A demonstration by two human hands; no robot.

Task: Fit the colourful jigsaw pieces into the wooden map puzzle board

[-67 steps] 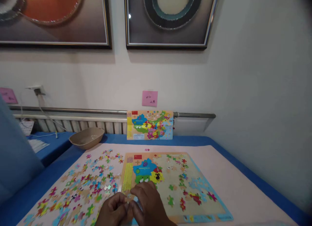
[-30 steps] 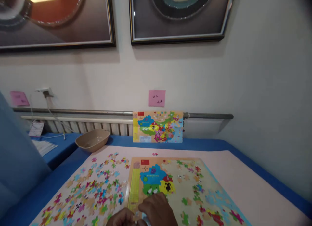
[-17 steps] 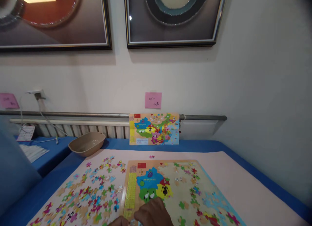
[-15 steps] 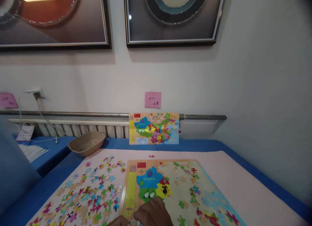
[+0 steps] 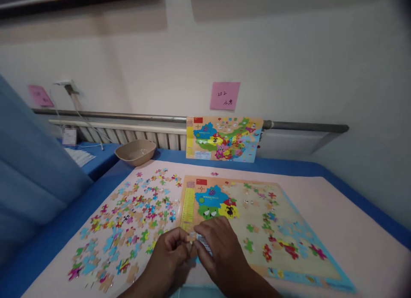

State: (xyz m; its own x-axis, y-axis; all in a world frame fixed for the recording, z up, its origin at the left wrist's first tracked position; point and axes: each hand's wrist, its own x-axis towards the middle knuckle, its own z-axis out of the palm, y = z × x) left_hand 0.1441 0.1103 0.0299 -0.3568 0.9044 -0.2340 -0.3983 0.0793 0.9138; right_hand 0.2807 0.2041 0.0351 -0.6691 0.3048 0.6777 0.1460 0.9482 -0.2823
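Note:
A tan puzzle piece [image 5: 192, 237] is pinched between the fingertips of my left hand [image 5: 171, 251]. My right hand [image 5: 221, 248] meets it from the other side, its thumb and curled fingers closed at the piece's edge. Both hands are over the lower left of the puzzle board [image 5: 257, 255], partly hiding it. The joined part of the map puzzle [image 5: 210, 199] shows a blue, a green and a yellow region, with a yellow strip [image 5: 187, 210] down its left side. Loose pieces [image 5: 290, 248] lie on the bare right half of the board.
Many loose puzzle pieces [image 5: 128, 216] spread across the pink sheet [image 5: 340, 212] on the left. A tan bowl [image 5: 136, 153] stands behind them. A printed map picture [image 5: 224, 139] leans at the back below a pink note [image 5: 225, 96]. Blue cloth [image 5: 28, 174] hangs at the left.
The view has tipped down and the puzzle shows nearer. Both hands, earlier cut off at the bottom edge, are now in full sight, with the tan piece visible between them.

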